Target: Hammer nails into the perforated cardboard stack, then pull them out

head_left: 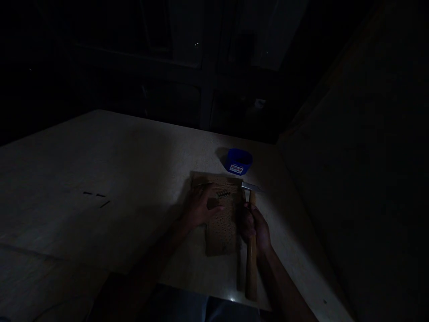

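A hammer with a long wooden handle is gripped in my right hand, its metal head pointing away from me beside the board's right edge. My left hand rests with fingers spread on the left side of a brown board. Many small holes pit the board's surface; whether it is wood or cardboard I cannot tell. Near its upper middle, close to my left fingers, is a short row of small dark pieces, too dim to name.
Just beyond the board stands a blue plastic container with a white label. Several thin dark slivers lie to the left on the pale tabletop. A dark wall borders the right side. The room is very dim.
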Action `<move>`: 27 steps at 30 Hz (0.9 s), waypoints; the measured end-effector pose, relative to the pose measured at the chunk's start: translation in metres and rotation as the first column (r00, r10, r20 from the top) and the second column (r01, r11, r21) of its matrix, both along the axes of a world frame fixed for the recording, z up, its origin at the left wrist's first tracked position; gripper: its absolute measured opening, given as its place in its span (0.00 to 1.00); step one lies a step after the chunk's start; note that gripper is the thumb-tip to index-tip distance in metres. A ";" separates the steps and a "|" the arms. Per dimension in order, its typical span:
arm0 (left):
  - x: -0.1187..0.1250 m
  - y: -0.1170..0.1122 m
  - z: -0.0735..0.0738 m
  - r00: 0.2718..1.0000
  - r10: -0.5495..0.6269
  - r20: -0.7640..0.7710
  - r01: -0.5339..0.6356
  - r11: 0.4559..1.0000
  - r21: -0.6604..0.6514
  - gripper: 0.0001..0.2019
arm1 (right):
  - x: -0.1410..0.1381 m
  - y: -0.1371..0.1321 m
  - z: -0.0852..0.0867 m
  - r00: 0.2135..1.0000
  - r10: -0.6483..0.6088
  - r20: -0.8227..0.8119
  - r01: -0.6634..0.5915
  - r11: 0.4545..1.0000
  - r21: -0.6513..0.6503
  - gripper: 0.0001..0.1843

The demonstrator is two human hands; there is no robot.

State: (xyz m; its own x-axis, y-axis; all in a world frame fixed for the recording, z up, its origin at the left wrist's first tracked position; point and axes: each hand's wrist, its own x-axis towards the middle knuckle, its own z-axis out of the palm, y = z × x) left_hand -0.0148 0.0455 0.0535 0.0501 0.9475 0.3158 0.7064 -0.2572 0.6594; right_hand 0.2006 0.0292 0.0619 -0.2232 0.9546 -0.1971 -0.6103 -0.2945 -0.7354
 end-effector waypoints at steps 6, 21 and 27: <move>-0.003 0.001 -0.004 0.980 -0.068 -0.188 0.079 0.996 0.050 0.38 | 0.002 0.003 -0.003 0.992 0.065 -0.108 -0.072 0.996 -0.061 0.17; -0.063 -0.012 -0.002 0.994 0.077 -0.079 -0.066 0.988 0.139 0.19 | 0.008 0.000 0.007 0.981 0.139 -0.135 -0.136 0.990 0.029 0.17; -0.141 -0.052 -0.019 0.924 0.294 -0.246 -0.257 0.951 0.170 0.17 | 0.008 -0.001 0.010 0.988 0.107 -0.113 -0.099 0.993 0.070 0.17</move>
